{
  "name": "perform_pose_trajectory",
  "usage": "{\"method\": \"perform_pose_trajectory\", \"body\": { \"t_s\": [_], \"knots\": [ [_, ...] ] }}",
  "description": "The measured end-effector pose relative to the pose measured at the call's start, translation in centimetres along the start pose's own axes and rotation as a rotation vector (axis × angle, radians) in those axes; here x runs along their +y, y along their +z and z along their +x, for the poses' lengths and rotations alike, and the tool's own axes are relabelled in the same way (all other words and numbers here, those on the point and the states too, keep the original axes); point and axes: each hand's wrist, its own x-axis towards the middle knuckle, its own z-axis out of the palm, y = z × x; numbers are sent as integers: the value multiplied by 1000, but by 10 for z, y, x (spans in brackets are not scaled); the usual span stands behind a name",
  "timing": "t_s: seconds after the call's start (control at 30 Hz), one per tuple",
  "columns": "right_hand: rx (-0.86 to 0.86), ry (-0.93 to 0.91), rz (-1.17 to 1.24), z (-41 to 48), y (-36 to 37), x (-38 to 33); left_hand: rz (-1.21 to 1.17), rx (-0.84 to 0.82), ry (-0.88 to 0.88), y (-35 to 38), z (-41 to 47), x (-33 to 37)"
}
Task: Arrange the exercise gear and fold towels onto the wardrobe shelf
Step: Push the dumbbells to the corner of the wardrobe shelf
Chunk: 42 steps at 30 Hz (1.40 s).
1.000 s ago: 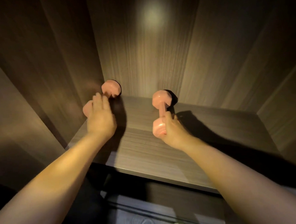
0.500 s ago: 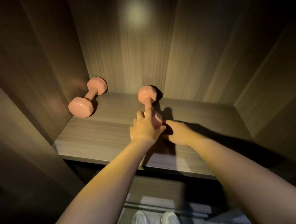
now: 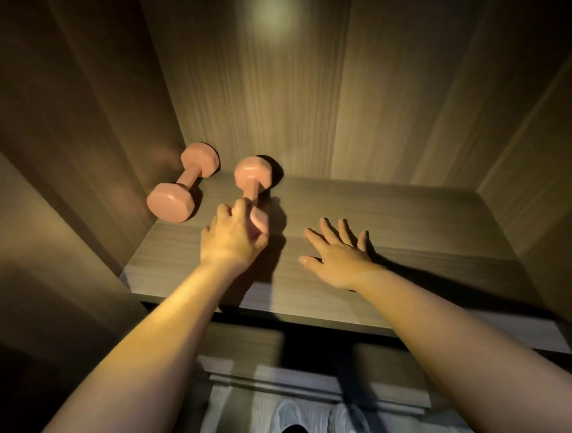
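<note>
The 2nd dumbbell [image 3: 252, 173] is lying front-to-back on the wardrobe shelf [image 3: 412, 228], beside the 1st dumbbell [image 3: 182, 189]. The left hand [image 3: 234, 241] is, apparently, gripping its near head; the right hand [image 3: 339, 255] is resting open, fingers spread, to its right.
</note>
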Motion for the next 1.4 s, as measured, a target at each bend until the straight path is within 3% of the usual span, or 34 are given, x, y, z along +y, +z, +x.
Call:
{"method": "perform_pose_trajectory", "body": {
  "t_s": [0.17,0.53,0.9,1.4],
  "knots": [
    [27,-41,-18,9,16,-31,194,112,-74,-9,2,-27],
    [48,-25,-85,16,23,-35,434,199,49,-6,12,-50],
    [54,-26,-93,16,25,-34,322,119,258,-22,16,-73],
    [60,-18,-91,17,26,-37,383,68,196,-21,50,-68]
  ]
}}
